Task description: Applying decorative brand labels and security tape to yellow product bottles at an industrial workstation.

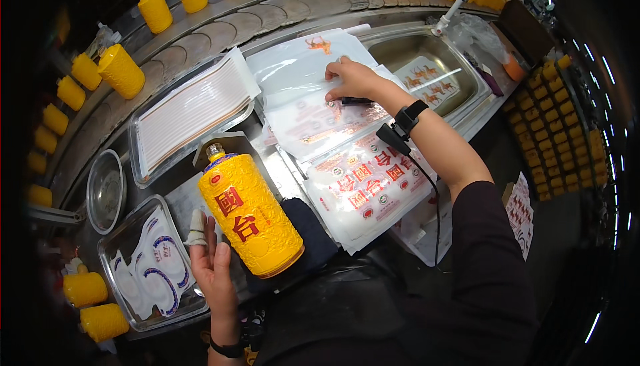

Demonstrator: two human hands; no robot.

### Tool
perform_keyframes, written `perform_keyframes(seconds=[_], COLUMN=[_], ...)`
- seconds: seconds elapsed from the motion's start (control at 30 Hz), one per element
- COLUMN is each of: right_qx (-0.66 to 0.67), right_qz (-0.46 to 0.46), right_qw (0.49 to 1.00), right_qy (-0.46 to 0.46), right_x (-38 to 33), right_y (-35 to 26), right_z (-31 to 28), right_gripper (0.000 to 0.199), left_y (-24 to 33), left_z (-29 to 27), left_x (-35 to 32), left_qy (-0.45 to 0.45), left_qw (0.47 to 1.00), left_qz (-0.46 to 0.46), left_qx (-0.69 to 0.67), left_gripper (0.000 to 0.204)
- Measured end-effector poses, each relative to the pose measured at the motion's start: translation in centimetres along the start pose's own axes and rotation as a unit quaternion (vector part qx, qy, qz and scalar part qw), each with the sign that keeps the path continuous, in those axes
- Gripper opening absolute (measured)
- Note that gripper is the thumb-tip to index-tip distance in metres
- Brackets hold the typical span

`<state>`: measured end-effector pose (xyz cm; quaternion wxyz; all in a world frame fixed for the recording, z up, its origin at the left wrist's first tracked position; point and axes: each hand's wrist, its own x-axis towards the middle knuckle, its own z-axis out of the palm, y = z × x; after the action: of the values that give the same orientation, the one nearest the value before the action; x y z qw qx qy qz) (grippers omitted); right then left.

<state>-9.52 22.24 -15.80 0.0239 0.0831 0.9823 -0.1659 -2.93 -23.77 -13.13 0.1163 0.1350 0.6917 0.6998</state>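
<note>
Head view: yellow bottle [252, 216] lies tilted on a dark pad [313, 236] at the near edge of the steel bench [287, 173], neck pointing up-left toward a slanted rest. Left hand [213, 259] sits just beside the bottle's lower left, palm up, fingers spread and holding nothing; forefinger has a white wrap. Whether it touches the bottle, can't tell.

Right hand [352, 81] is further out, fingertips pressed together on a clear label sheet [313, 99] on top of a pile; looks like a pinch at one label, but what's actually between the fingers is too small to tell.

Around that: red-and-white sticker sheets [363, 186] beside the bottle, a tray of striped strips [190, 113] up-left, a tray of curved blue-edged labels [150, 266] beside the left hand, a steel basin [427, 76] behind the right hand, and more yellow bottles on the curved conveyor [220, 23].

Risks, my read:
- Bottle is round and loose on the pad, so a nudge could roll it off the near edge.
- Loose sheets may drag with the peel and slide the pile.
- The wrist cable could snag a sheet.
</note>
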Motion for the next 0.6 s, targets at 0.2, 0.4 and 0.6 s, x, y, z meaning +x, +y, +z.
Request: perform_keyframes(seconds=[0.2,0.4,0.6], right_qx=[0.043,0.018,0.050], right_qz=[-0.043,-0.043,-0.011], right_qw=[0.998,0.999,0.995], right_qy=[0.018,0.015,0.086], right_x=[1.6,1.3,1.2], right_y=[1.0,0.6,0.1], right_z=[0.3,-0.2,0.5], right_gripper=[0.037,0.028,0.019], left_y=[-0.1,-0.3,-0.2], left_z=[-0.3,-0.8,-1.2], left_x=[0.0,-0.2,-0.1], left_qy=[-0.013,0.016,0.009], left_qw=[0.999,1.000,1.000], left_qz=[-0.016,-0.004,-0.022], left_qx=[-0.025,0.018,-0.017], left_gripper=[0.060,0.056,0.058])
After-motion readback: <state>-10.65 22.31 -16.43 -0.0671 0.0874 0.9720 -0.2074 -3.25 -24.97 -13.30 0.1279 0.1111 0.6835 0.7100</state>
